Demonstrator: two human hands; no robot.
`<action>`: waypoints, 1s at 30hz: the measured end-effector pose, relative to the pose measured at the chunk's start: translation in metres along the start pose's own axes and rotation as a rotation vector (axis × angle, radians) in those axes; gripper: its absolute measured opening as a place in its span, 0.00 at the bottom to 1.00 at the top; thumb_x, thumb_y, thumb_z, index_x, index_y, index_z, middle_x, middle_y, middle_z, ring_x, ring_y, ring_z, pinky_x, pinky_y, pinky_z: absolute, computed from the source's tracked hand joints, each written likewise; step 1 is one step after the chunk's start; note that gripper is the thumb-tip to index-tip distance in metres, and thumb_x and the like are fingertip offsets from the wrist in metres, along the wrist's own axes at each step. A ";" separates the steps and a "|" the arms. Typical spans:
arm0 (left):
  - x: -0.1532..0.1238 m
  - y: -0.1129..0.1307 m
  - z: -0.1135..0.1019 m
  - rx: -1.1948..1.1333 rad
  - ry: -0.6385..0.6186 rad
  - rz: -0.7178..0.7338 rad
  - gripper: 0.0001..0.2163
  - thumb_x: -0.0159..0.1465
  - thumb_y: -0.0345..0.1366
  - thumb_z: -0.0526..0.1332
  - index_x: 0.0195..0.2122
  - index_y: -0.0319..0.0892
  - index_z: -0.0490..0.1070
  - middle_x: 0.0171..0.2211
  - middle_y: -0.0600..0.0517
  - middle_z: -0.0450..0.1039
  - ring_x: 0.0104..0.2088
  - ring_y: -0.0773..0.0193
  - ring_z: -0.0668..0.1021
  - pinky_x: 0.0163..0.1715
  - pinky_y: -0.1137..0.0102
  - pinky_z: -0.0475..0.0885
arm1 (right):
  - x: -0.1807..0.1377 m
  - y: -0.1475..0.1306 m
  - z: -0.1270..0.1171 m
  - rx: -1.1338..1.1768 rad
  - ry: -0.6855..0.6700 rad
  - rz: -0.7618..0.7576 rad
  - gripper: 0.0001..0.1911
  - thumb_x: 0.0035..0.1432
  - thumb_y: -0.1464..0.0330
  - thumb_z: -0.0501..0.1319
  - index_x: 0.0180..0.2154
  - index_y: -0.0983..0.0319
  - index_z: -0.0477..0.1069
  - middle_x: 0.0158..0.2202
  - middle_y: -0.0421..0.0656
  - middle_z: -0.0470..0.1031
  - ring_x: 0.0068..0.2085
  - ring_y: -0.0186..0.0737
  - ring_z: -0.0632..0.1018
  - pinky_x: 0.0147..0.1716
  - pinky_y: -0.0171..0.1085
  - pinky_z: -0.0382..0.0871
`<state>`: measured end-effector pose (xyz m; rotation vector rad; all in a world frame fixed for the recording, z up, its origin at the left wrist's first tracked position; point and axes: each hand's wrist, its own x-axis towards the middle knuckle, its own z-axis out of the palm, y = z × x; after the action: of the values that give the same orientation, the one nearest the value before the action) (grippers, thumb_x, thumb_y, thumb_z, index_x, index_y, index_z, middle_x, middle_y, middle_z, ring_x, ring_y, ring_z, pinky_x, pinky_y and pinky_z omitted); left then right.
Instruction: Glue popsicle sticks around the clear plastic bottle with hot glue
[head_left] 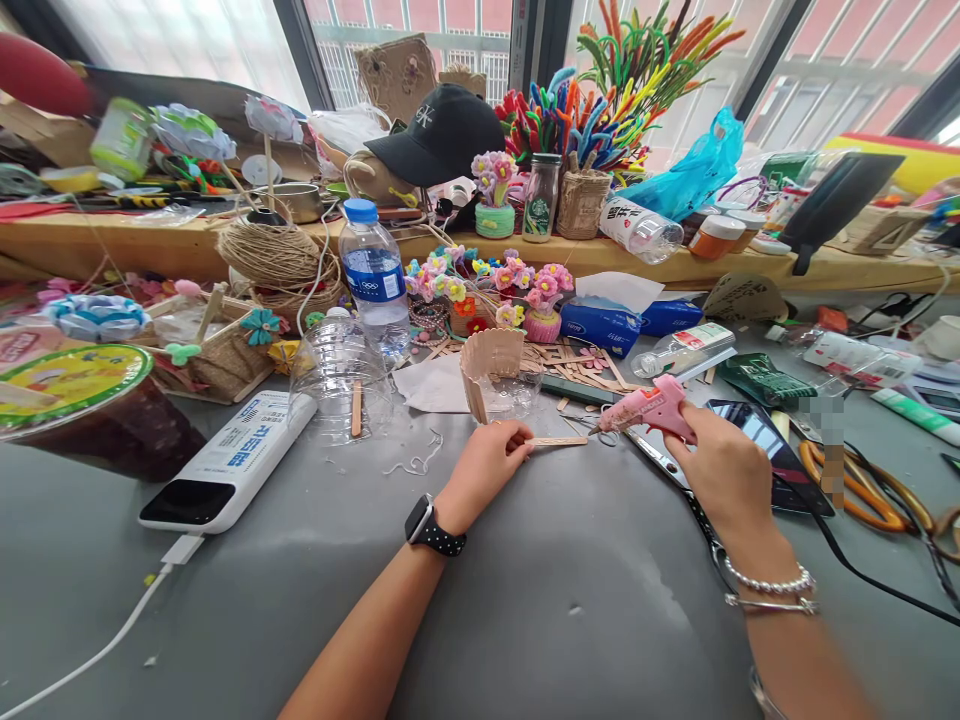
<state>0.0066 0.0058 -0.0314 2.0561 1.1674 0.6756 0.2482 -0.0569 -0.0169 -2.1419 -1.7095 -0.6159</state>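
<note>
Between the fingertips of my left hand (491,462) is one end of a popsicle stick (559,441), held low over the grey table. My right hand (716,470) is wrapped round a pink hot glue gun (651,408), its nozzle pointing left at the stick's free end. Whether the nozzle touches the stick I cannot tell. Just behind my left hand stands a clear plastic cup-like piece (517,390), with popsicle sticks (487,368) side by side round part of its wall. Several loose popsicle sticks (592,365) lie in a pile farther back.
A cut clear bottle (337,375), a water bottle (373,280) and a white power bank (232,460) stand or lie at left. Scissors (660,455), a phone (772,450) and a black cable (847,550) lie around my right hand. A crowded wooden shelf (450,243) runs behind.
</note>
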 end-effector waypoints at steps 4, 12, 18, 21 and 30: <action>0.000 -0.001 0.000 0.004 0.007 0.008 0.05 0.56 0.32 0.55 0.31 0.40 0.70 0.28 0.51 0.74 0.30 0.64 0.75 0.31 0.72 0.69 | 0.000 -0.002 -0.001 -0.017 0.034 0.026 0.14 0.49 0.69 0.55 0.40 0.65 0.68 0.29 0.45 0.73 0.29 0.41 0.71 0.22 0.34 0.55; 0.000 -0.001 0.001 0.008 0.006 0.017 0.05 0.56 0.32 0.55 0.31 0.40 0.70 0.28 0.51 0.73 0.30 0.64 0.75 0.30 0.73 0.69 | 0.000 -0.002 0.002 -0.011 0.031 0.027 0.13 0.47 0.63 0.58 0.34 0.64 0.67 0.28 0.43 0.71 0.28 0.40 0.70 0.21 0.33 0.53; 0.000 0.000 0.000 -0.001 0.003 0.012 0.05 0.56 0.32 0.55 0.31 0.41 0.70 0.28 0.52 0.73 0.30 0.64 0.75 0.30 0.73 0.69 | -0.001 0.000 0.004 -0.016 0.035 -0.018 0.10 0.48 0.65 0.56 0.33 0.63 0.66 0.27 0.42 0.70 0.29 0.40 0.70 0.21 0.33 0.54; 0.000 0.001 0.000 -0.007 0.001 0.011 0.05 0.56 0.32 0.55 0.31 0.40 0.70 0.28 0.52 0.73 0.30 0.64 0.75 0.30 0.73 0.69 | -0.001 0.000 0.004 -0.021 0.026 -0.039 0.09 0.49 0.65 0.55 0.33 0.63 0.66 0.27 0.42 0.70 0.29 0.40 0.70 0.21 0.33 0.53; 0.000 0.001 -0.001 0.002 0.001 0.004 0.05 0.56 0.32 0.55 0.31 0.40 0.70 0.28 0.51 0.73 0.30 0.64 0.74 0.30 0.73 0.69 | -0.001 0.000 0.004 -0.025 0.000 -0.042 0.09 0.50 0.65 0.53 0.33 0.63 0.66 0.27 0.43 0.70 0.28 0.39 0.69 0.21 0.34 0.53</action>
<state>0.0068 0.0057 -0.0302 2.0606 1.1651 0.6779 0.2483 -0.0562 -0.0207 -2.1276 -1.7601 -0.6519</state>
